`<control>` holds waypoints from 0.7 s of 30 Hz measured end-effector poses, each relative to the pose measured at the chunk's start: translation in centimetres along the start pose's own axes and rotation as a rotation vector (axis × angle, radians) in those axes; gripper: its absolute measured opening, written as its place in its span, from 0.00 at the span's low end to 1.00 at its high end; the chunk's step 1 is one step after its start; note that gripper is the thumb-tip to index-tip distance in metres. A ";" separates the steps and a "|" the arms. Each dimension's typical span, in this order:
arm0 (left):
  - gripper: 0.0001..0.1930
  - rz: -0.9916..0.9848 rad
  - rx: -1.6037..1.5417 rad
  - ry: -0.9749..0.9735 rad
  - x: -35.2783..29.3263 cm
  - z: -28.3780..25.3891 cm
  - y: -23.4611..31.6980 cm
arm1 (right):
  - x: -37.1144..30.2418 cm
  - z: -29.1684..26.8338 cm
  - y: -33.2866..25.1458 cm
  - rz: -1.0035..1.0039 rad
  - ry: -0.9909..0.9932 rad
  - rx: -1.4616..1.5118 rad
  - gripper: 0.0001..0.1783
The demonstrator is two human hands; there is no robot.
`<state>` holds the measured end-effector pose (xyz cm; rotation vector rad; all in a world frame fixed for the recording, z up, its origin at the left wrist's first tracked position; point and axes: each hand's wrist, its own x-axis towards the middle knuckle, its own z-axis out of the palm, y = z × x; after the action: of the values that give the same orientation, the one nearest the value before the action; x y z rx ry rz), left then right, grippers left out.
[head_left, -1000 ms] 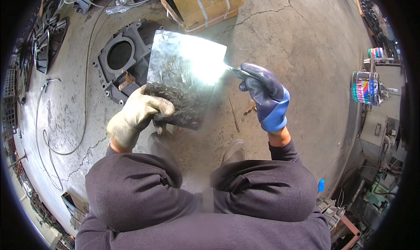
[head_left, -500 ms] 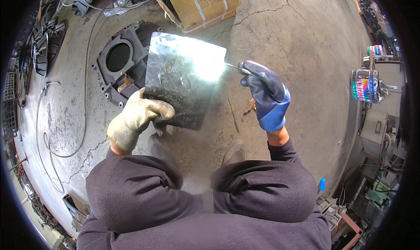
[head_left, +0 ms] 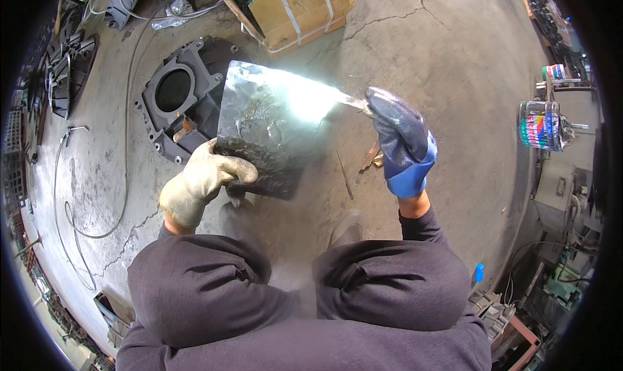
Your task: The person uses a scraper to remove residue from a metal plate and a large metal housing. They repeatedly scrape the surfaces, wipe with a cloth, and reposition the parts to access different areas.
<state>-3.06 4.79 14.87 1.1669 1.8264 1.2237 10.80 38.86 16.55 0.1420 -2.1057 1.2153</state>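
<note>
My left hand (head_left: 206,175), in a cream glove, grips the lower left corner of a dark, smeared flat plate (head_left: 256,134), thumb on top. The plate is tilted, and a strong white glare covers its upper right part. In a blue glove with a dark coated palm, my right hand (head_left: 402,134) is closed on a thin, flat scraper-like tool (head_left: 354,102). The tool's far end meets the plate's right edge and is lost in the glare. Beyond the plate, a grey metal casting (head_left: 189,79) with a round opening lies on the floor, partly covered by the plate.
A strapped cardboard box (head_left: 302,14) stands at the far side. Along the left floor runs a thin hose (head_left: 128,144). A thin stick (head_left: 344,173) lies between my feet and the plate. To the right are a colourful can (head_left: 540,126) and machinery (head_left: 555,202).
My right hand has shifted slightly right and turned, so the tool shows more of its flat side. The plate's top edge sits a little lower.
</note>
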 end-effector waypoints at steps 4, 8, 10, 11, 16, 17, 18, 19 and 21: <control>0.13 -0.217 -0.228 0.114 0.1 0.5 0.7 | 0.5 -0.1 -0.9 0.003 -0.025 -0.049 0.14; 0.34 -0.414 -0.288 0.227 -0.3 1.1 1.0 | 0.2 0.2 -1.2 0.045 -0.045 -0.016 0.14; 0.31 -0.339 -0.266 0.237 -0.5 1.1 0.6 | -0.2 0.4 -1.2 0.103 -0.044 0.039 0.14; 0.28 -0.311 -0.284 0.234 -0.5 1.1 0.2 | -0.4 0.5 -1.1 0.130 -0.050 0.058 0.14; 0.17 -0.140 -0.572 0.290 -0.4 1.3 -1.1 | -1.2 1.3 -0.5 0.196 -0.051 0.198 0.15; 0.17 -0.086 -0.511 0.290 -0.2 1.3 -1.1 | -1.3 1.4 -0.4 0.193 -0.044 0.230 0.15; 0.17 -0.111 -0.435 0.294 -0.3 1.3 -0.8 | -1.3 1.5 -0.3 0.190 -0.036 0.262 0.15; 0.17 -0.101 -0.475 0.275 -0.2 1.3 -0.5 | -1.3 1.5 -0.2 0.187 -0.048 0.239 0.15; 0.17 -0.245 -0.522 0.260 -0.3 1.1 0.6 | -1.3 1.5 -0.2 0.187 -0.061 0.199 0.15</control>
<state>-1.79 5.07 15.03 0.5001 1.6182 1.6272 11.15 37.26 15.39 0.0730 -2.0839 1.5497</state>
